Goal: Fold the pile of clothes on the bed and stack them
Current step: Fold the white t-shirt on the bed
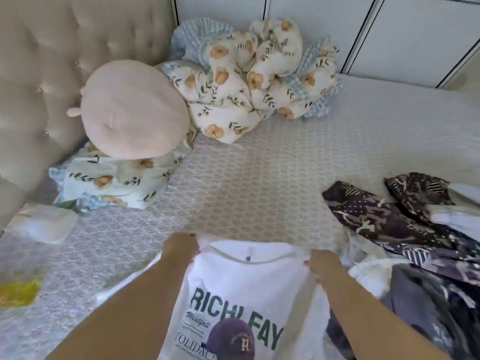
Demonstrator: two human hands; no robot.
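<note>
A white T-shirt (246,284) with green lettering and a purple cap print hangs face up in front of me, over the near edge of the bed. My left hand (180,249) grips its left shoulder beside the collar. My right hand (324,263) grips the right shoulder. The shirt is stretched between the two hands. A pile of unfolded clothes (405,229), dark patterned fabric over white and grey pieces, lies on the bed at the right, just beside my right hand.
The grey patterned bedspread (259,183) stretches ahead. A floral duvet (249,79) is bunched at the back. A round beige cushion (135,110) rests on floral pillows (114,178) against the tufted headboard (52,61). A white packet (44,223) lies at the left.
</note>
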